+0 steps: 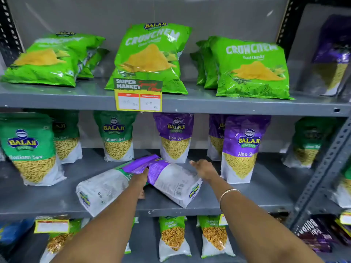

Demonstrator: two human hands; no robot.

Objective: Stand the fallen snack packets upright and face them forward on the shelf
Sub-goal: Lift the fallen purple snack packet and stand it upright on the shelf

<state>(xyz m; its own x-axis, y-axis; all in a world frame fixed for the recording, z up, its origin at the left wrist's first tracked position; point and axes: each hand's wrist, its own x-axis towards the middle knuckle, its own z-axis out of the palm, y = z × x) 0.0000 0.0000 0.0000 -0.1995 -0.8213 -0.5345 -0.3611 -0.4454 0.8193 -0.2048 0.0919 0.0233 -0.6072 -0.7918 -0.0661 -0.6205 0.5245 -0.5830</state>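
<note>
Two fallen packets lie back side up on the middle shelf (247, 198). One is a purple Aloo Sev packet (174, 183), and a green-topped packet (102, 188) lies to its left, partly under it. My left hand (141, 179) rests between them, fingers touching the purple packet's left edge. Whether it grips is hidden. My right hand (204, 168) hovers open just past the purple packet's right edge. Upright purple Aloo Sev packets (242, 149) and green Ratlami Sev packets (117, 137) stand facing forward behind and beside them.
The top shelf holds green Crunchem chip bags (150, 56); the left stack (51, 59) leans back. A yellow price tag (138, 95) hangs on the shelf edge. Chana packets (172, 236) stand on the lower shelf. A perforated metal upright (322, 168) bounds the right side.
</note>
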